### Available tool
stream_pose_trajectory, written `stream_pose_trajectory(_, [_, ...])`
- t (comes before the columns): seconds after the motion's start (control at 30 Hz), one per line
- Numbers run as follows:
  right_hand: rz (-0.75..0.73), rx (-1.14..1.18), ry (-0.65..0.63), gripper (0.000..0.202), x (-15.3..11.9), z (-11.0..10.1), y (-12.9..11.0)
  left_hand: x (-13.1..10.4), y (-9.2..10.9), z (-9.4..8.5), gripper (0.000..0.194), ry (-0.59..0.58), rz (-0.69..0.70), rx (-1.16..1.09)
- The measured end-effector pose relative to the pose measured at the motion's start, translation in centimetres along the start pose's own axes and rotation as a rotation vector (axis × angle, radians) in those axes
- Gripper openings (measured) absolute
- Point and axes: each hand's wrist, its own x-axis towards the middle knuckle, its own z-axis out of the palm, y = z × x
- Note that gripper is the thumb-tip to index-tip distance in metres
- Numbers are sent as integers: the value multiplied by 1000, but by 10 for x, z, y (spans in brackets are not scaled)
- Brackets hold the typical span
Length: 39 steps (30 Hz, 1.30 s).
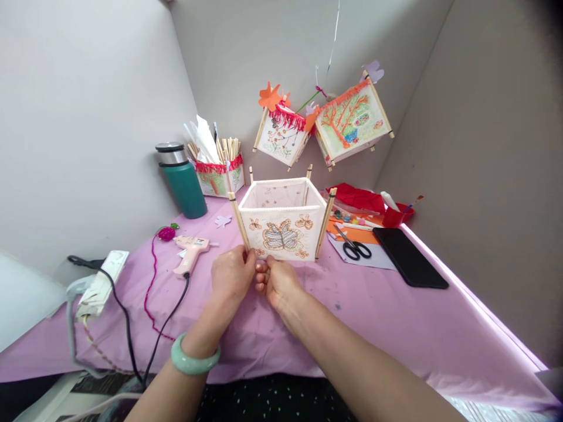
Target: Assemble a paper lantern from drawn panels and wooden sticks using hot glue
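Observation:
A white fabric box (281,235), open at the top, stands upright on wooden stick posts at its corners. Its front panel carries a butterfly drawing in grey and orange with smaller orange figures around it. My left hand (232,274) has its fingers closed at the box's lower left corner, by the foot of the front left post. Beside it, my right hand (278,282) is curled, thumb and forefinger pinched at the bottom front edge of the box. Whether a smaller thing lies between the fingers is hidden.
Left: a pink glue gun (192,255), magenta yarn (166,234), power strip (104,281) and green tumbler (185,187). Right: scissors (354,246) on paper, a black phone (409,257), a red cup (394,217). Behind, a stick-filled box (220,179); two decorated boxes (352,123) hang above.

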Motion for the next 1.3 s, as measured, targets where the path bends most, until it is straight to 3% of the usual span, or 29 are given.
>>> stream_pose_trajectory(0.1, [-18,-203,-87,17,-13,-11,3,0,1,0,32,-1,10,42])
stream_pose_trajectory(0.17, [-204,-569,-138,13,-24,-20,1,-1,2,-1,31,4,22,52])
stream_pose_trajectory(0.23, [-632,-968,-94,12,-37,-26,-7,-1,3,-2,31,1,29,50])
stream_pose_trajectory(0.33, [-1357,-1292,80,19,-49,-22,-35,-2,4,-3,31,-6,28,56])
stream_pose_trajectory(0.37, [-1508,-1388,119,20,-51,-18,-46,-2,4,-3,31,-6,27,61])
stream_pose_trajectory(0.43, [-1671,-1544,172,18,-49,-7,-68,-2,4,-3,30,-4,26,68])
stream_pose_trajectory(0.57, [-1641,-1748,110,17,-38,15,-95,-2,3,-1,28,-3,41,67])
stream_pose_trajectory(0.77, [-1502,-1736,48,22,-32,24,-97,-2,3,0,25,-4,34,61])
stream_pose_trajectory(1.3, [-1674,-1635,-108,26,-16,19,-94,-4,1,2,15,28,54,-1])
